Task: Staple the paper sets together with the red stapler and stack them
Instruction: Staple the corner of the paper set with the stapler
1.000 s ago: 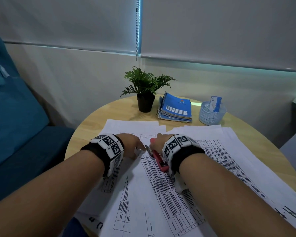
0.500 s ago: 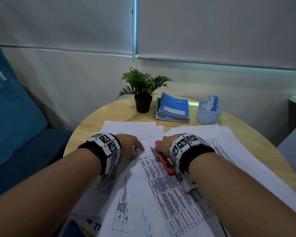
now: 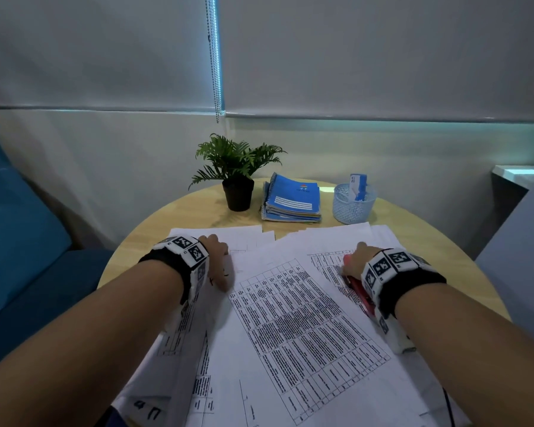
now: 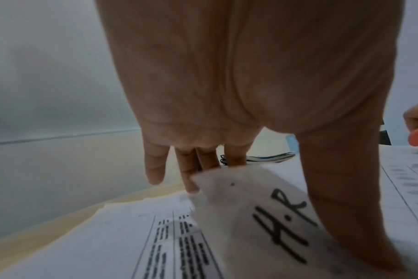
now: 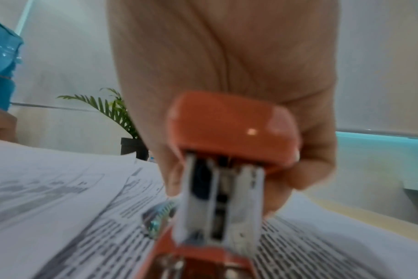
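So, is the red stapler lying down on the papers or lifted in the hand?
Lifted. The right hand grips the red stapler from above; its far end tilts up, off the papers.

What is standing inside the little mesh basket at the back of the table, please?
A blue and white box stands upright in the basket, its top poking above the rim. The mesh wall covers its lower part, and the pictures do not show whether anything else lies at the bottom.
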Demonstrator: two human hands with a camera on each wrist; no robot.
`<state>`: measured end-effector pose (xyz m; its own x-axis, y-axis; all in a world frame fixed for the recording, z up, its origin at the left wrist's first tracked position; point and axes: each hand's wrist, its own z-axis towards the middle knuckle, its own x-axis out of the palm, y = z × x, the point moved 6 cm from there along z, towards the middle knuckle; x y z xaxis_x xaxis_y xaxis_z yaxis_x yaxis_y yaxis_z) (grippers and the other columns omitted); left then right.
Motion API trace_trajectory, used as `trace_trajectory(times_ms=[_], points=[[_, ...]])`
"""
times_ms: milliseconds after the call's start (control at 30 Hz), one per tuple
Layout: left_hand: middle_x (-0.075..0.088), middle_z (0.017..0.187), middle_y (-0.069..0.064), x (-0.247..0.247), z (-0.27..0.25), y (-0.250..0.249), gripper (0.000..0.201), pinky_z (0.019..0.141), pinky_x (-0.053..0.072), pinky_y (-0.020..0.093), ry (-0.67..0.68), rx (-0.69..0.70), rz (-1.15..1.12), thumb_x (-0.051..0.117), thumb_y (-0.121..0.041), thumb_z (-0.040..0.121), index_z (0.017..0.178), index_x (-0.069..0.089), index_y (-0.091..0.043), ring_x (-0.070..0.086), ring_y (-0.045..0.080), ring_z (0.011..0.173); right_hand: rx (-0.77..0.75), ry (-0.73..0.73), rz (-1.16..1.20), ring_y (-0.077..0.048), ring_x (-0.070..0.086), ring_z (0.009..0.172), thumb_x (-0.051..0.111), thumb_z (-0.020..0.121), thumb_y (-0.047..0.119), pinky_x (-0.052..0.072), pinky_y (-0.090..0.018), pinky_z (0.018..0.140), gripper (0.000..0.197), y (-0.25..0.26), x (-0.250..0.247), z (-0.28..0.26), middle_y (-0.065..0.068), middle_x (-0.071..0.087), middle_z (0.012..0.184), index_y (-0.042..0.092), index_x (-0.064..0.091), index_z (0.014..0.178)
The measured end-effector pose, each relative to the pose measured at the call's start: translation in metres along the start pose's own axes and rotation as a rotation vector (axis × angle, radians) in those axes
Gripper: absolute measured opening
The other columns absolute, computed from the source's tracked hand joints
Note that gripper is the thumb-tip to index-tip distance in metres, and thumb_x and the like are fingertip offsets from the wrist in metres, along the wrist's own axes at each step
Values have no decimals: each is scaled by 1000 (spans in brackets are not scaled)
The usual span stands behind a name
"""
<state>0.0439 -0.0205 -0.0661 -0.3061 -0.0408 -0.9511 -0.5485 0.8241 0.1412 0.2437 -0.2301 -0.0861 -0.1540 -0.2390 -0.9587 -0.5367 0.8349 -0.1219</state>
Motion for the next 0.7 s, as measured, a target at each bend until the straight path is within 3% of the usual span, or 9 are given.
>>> trace_trajectory(times_ms=[67,167,267,333,367,433,467,600,700], points=[[44,127,9,-5,2,2,64,83,38,27,5,2,-83,73,-36,76,126,43,-12,49,25,111,76,-117,212,-30,53,116,55,87,51,47,-41,92,62,-4,-19,-14,-11,49,130,13,38,132],[51,129,7,-17,0,1,50,79,38,25,-15,46,-242,64,-31,85,126,45,-12,50,20,103,-75,-277,427,-26,57,106,59,87,44,49,-39,90,44,20,-51,-31,-7,57,117,11,53,117],[52,133,5,-27,-6,-2,50,93,37,26,-87,101,-332,60,-35,88,132,49,-13,48,22,120,-270,-134,687,-18,60,96,66,88,28,49,-31,89,23,67,-55,-47,-2,64,102,9,68,100],[58,126,8,-33,-12,-2,42,87,38,23,-160,136,-395,57,-32,91,126,56,-11,52,22,113,-344,-35,807,-16,61,84,68,86,22,52,-30,81,21,97,-54,-57,-5,68,95,5,70,97],[61,120,9,-37,-16,-2,37,81,37,22,-203,150,-435,57,-30,91,121,60,-10,54,21,106,-356,10,822,-16,60,73,67,86,21,52,-28,69,21,108,-52,-62,-6,68,88,2,70,96],[64,105,10,-41,-24,-1,29,73,37,21,-256,167,-503,57,-28,91,110,64,-8,54,19,90,-340,73,834,-14,46,52,64,86,22,37,-23,46,17,125,-43,-64,-5,56,67,6,65,81],[64,100,10,-41,-27,0,27,71,37,22,-265,171,-530,57,-27,91,106,65,-7,53,18,87,-304,97,865,-12,41,47,64,86,24,30,-21,43,19,129,-39,-64,-2,51,61,10,60,73],[65,95,13,-38,-35,5,25,73,44,30,-298,173,-638,59,-23,89,102,65,-3,58,23,88,-194,142,1049,-13,38,43,70,79,23,27,-19,41,23,137,-29,-67,-2,47,56,15,55,63],[62,94,7,-37,-40,6,25,73,42,27,-326,185,-692,59,-22,90,106,64,-3,55,20,87,-141,149,1147,-12,39,43,72,75,19,28,-20,41,20,139,-25,-69,0,49,51,14,58,61]])
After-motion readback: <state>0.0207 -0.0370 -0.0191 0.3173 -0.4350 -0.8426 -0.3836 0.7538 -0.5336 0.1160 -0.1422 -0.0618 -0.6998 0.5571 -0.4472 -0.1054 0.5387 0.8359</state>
